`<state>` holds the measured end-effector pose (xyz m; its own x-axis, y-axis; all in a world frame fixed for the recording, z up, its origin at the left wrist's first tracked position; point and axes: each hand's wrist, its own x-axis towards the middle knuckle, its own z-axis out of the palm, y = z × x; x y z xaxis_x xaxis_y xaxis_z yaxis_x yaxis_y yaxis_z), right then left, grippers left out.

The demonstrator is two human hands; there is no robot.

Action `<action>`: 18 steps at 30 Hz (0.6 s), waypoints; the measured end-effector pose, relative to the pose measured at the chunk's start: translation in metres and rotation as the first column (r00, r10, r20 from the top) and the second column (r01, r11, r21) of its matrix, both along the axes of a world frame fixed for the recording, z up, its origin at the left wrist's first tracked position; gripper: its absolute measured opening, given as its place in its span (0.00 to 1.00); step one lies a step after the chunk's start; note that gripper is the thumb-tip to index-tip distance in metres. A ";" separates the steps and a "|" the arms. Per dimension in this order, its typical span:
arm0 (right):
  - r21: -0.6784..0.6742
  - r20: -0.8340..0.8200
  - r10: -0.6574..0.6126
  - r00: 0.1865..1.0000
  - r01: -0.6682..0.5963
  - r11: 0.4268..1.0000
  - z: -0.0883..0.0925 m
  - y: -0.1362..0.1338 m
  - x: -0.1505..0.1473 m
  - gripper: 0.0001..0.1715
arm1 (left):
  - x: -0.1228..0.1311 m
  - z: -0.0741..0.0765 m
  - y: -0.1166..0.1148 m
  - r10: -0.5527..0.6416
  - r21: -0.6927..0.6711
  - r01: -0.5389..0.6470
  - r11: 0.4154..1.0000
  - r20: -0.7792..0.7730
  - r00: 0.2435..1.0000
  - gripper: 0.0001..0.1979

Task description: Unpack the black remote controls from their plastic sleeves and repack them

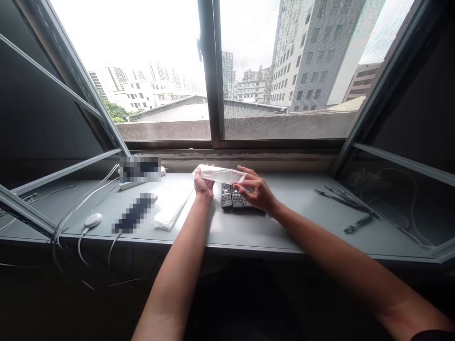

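Observation:
A clear plastic bag (221,174) is stretched level between my two hands above the shelf. My left hand (204,183) is closed on the bag's left end. At its right end my right hand (256,190) has thumb and fingers on the plastic, with some fingers spread. Black remote controls (232,198) lie side by side beneath the bag and my right hand, which hides part of them. Left of them lies a stack of flat plastic bags (172,206).
A white power strip (142,181), a round white device (93,220) and a blurred dark object (134,214) with cables sit on the left. Dark cables (346,199) lie on the right. Metal frames rise at both sides; a window stands behind the grey shelf (295,234).

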<state>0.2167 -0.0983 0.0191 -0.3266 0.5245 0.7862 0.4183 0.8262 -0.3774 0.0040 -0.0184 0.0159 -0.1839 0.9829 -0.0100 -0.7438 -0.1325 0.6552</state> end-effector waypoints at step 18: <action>-0.033 0.115 -0.031 0.993 0.035 0.999 -0.005 -0.001 0.000 0.35 | 0.026 0.003 -0.018 -0.275 0.066 0.287 0.956 -0.147 0.950 0.20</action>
